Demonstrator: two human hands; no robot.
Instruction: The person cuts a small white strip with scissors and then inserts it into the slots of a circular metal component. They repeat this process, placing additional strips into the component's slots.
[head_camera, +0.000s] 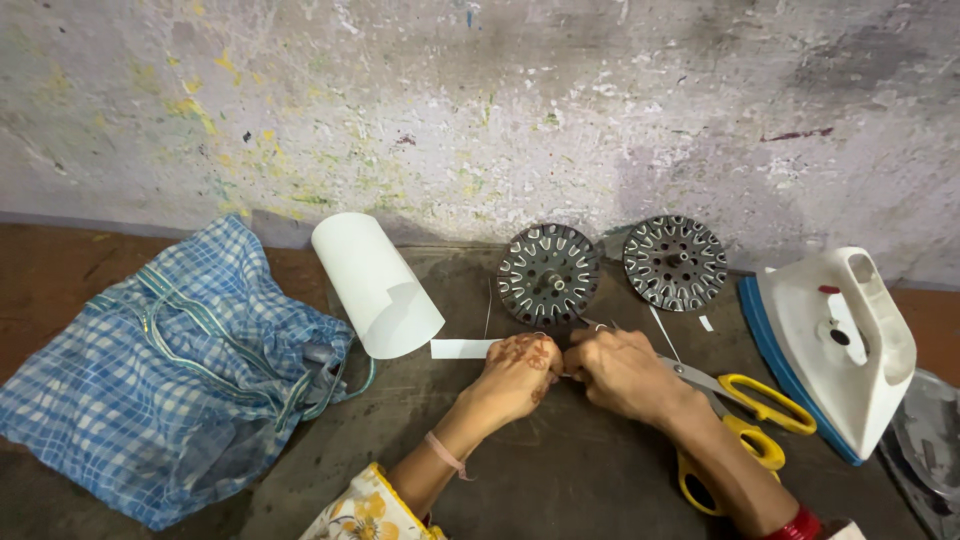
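The left hand (520, 365) and right hand (618, 368) meet knuckle to knuckle at the centre of the dark work surface (560, 480), both curled into loose fists with fingertips pinched together at the point of contact; whatever small item lies between them is hidden, so the content of the grip cannot be determined. The left forearm enters from the lower centre, the right forearm from the lower right, both angled inward. A narrow white paper strip (463, 348) lies flat, touching the left hand on its outer side. Just beyond the hands stands a slotted round metal core (549, 274), with a second metal core (675, 262) beside it to the right, both against the stained wall (500, 100). A rolled white sheet (375, 283) lies left of the first core. Yellow-handled scissors (750, 420) lie partly under the right forearm. A white and blue clothes iron (838, 350) rests at far right. A blue checked cloth bag (170, 370) lies at far left.
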